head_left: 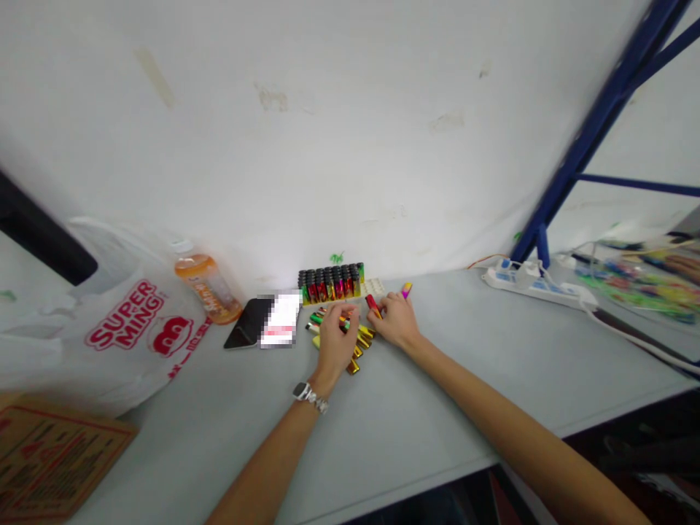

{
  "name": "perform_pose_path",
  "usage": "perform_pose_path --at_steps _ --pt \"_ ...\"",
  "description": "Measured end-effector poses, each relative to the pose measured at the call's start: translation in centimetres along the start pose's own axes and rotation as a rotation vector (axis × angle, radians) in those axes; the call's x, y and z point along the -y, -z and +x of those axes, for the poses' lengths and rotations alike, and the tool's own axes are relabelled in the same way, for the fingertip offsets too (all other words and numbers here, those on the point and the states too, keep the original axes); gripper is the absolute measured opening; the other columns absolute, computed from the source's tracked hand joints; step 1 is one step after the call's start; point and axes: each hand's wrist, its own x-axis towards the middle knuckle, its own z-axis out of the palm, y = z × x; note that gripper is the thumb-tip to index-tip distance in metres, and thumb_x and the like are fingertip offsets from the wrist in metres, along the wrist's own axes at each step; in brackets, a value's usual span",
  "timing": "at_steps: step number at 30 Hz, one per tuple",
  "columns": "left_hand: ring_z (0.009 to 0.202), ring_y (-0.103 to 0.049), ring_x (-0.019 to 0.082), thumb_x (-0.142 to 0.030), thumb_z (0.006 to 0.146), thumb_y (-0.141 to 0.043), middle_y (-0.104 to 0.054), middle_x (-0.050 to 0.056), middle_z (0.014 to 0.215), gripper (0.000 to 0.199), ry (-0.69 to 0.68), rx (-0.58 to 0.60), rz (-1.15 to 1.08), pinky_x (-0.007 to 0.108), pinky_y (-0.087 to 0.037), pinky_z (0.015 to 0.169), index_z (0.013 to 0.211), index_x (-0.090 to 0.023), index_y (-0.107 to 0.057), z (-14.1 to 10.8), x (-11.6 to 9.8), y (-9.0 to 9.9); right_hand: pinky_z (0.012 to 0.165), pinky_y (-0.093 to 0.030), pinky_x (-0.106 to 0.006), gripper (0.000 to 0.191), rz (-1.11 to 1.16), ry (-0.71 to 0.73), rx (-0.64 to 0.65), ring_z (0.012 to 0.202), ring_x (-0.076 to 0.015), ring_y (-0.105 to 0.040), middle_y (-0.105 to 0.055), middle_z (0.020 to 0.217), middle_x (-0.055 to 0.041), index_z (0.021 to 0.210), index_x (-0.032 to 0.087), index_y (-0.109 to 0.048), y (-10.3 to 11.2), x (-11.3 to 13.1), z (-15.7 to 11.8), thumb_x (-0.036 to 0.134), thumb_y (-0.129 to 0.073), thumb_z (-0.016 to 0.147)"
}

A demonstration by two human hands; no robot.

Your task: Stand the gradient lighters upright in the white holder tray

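Upright cylinders [331, 286]: black-topped rows in a pale tray [374, 287], far on the worktop [453, 313].
Left hand [336, 337]: over loose cylinders [364, 340]; cannot tell whether its curled fingers pinch any.
Red cylinder [372, 302]: near the tray's right end.
Right hand [397, 319]: grip pinching it; light, steady pressure should avoid knocking the rows.

Right grip [399, 319] pinches a red tube [372, 300]! Left grip [335, 337] is over the loose tubes [364, 338], and just beyond both, black-topped tubes [331, 284] stand in rows!
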Motion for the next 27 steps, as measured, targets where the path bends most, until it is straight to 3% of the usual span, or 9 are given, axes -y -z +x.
perform_pose_path --at_steps 3,7,10,14,16,20,22,27 --pt "0.091 -0.063 0.019 -0.039 0.09 -0.058 -0.068 0.008 0.1 0.025 0.175 -0.021 -0.167 0.031 -0.05 0.081 0.101 -0.018 -0.064 0.3 0.0 -0.1 0.076 -0.039 -0.029 0.024 0.291 0.079 -0.088 0.076 -0.0176 -0.052 -0.057 0.07 -0.0011 0.068 0.019 -0.056 -0.4 1.3 -0.8 0.036 -0.058 0.084" --pt "0.088 -0.064 0.019 -0.047 0.09 -0.056 -0.07 0.006 0.092 0.033 0.278 0.116 -0.378 0.03 -0.049 0.081 0.089 -0.016 -0.067 0.6 -0.5 0.0 0.065 -0.038 -0.026 0.023 0.637 0.178 -0.084 0.067 -0.0147 -0.048 -0.05 0.065 0.0022 0.072 0.02 -0.055 -0.9 2.8 -2.2 0.038 -0.055 0.087" --pt "0.084 -0.063 0.018 -0.052 0.089 -0.055 -0.069 0.005 0.086 0.037 0.239 0.143 -0.403 0.028 -0.049 0.079 0.084 -0.016 -0.066 0.6 -1.1 0.3 0.065 -0.038 -0.026 0.022 0.676 0.195 -0.066 0.066 -0.0145 -0.047 -0.05 0.064 0.0023 0.073 0.02 -0.057 -0.8 2.9 -3.1 0.037 -0.057 0.086" --pt "0.088 -0.064 0.017 -0.054 0.091 -0.051 -0.069 0.006 0.092 0.037 0.191 0.125 -0.416 0.028 -0.051 0.081 0.092 -0.018 -0.061 0.3 -1.8 0.5 0.062 -0.036 -0.026 0.028 0.754 0.154 -0.042 0.061 -0.0134 -0.045 -0.052 0.063 0.0016 0.074 0.018 -0.062 -0.1 2.0 -3.5 0.042 -0.056 0.087" --pt "0.073 -0.062 0.014 -0.055 0.092 -0.05 -0.067 0.004 0.085 0.037 0.207 0.162 -0.481 0.026 -0.051 0.071 0.094 -0.019 -0.057 0.1 -1.9 0.5 0.058 -0.033 -0.026 0.035 0.805 0.111 -0.057 0.058 -0.0127 -0.043 -0.05 0.059 0.0017 0.068 0.017 -0.061 0.2 1.4 -3.4 0.044 -0.053 0.089" --pt "0.044 -0.038 0.006 -0.059 0.087 -0.056 -0.048 -0.007 0.06 0.04 0.298 0.21 -0.633 0.018 -0.029 0.042 0.095 -0.02 -0.054 -0.3 -1.9 0.4 0.053 -0.03 -0.026 0.043 0.855 0.044 -0.061 0.053 -0.0114 -0.04 -0.046 0.053 0.0029 0.062 0.017 -0.06 0.2 0.8 -3.2 0.049 -0.052 0.089" --pt "0.042 -0.031 0.005 -0.062 0.083 -0.059 -0.04 -0.008 0.055 0.045 0.341 0.204 -0.669 0.018 -0.021 0.04 0.09 -0.018 -0.057 -0.3 -1.9 0.4 0.052 -0.029 -0.025 0.045 0.854 0.034 -0.032 0.051 -0.0108 -0.038 -0.044 0.051 0.0034 0.061 0.016 -0.06 0.0 0.8 -3.3 0.052 -0.052 0.088" --pt "0.037 -0.021 0.005 -0.072 0.086 -0.041 -0.028 -0.007 0.043 0.063 0.517 0.186 -0.681 0.021 -0.015 0.039 0.06 -0.016 -0.056 -0.5 -1.9 0.5 0.052 -0.029 -0.025 0.048 0.827 0.062 0.007 0.051 -0.0105 -0.038 -0.043 0.051 0.0035 0.059 0.017 -0.059 -0.3 0.9 -3.4 0.054 -0.052 0.088"
